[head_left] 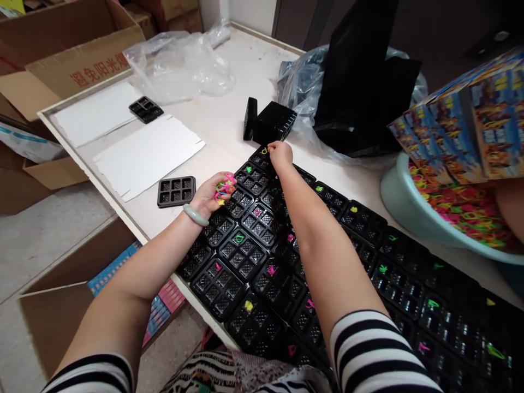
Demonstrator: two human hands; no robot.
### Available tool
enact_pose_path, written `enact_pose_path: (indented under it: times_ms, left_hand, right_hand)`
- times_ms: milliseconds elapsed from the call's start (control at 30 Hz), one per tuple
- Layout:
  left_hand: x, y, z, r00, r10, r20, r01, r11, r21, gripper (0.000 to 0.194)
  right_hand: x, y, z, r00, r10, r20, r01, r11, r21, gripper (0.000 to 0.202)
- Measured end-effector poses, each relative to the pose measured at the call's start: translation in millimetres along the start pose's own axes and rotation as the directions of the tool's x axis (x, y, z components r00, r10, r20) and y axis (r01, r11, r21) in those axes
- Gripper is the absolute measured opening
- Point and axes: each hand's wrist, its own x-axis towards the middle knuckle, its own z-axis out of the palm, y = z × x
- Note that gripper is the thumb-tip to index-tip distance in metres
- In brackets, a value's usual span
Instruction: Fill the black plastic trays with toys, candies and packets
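As I see in the head view, the left hand (206, 194) near centre cups small bright pieces (223, 188), probably light and bendable, best pinched edgewise. Above, the right hand (281, 155) bunches its fingers at a yellow piece (264, 150) over a black tray (256, 158); whether gripped, I cannot tell.

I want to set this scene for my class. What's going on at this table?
A person works over rows of black trays divided into compartments. The left hand holds a bunch of small bright pieces. The right hand is at a far tray, fingertips by a yellow piece; whether they grip it is unclear. Several trays show one piece each. A pale tub on the right holds many more.
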Motion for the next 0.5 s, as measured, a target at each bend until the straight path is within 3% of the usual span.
enact_pose_path:
  times_ms: [133,267,367,500]
  left_hand:
    - [-3,1,-9.9,0.999,0.013,-0.032,-0.013,1.000,0.007,0.013]
    - [-11,7,-20.8,0.997,0.031,-0.072,-0.033,0.999,-0.021,0.015]
    - [-21,14,-24.3,0.997,0.058,-0.059,-0.062,0.996,-0.071,0.017]
    - [-32,7,-11.8,1.000,0.012,-0.014,-0.013,0.995,-0.098,0.016]
  right_hand:
    - [-13,18,-20,0.997,0.079,0.006,-0.077,0.942,0.326,0.032]
    - [-65,55,-81,0.989,0.148,-0.013,-0.115,0.821,0.559,0.017]
    - [-140,90,-147,0.981,0.192,-0.011,-0.142,0.764,0.629,0.020]
    - [-274,130,-228,0.931,0.364,-0.031,-0.254,0.708,0.659,0.038]
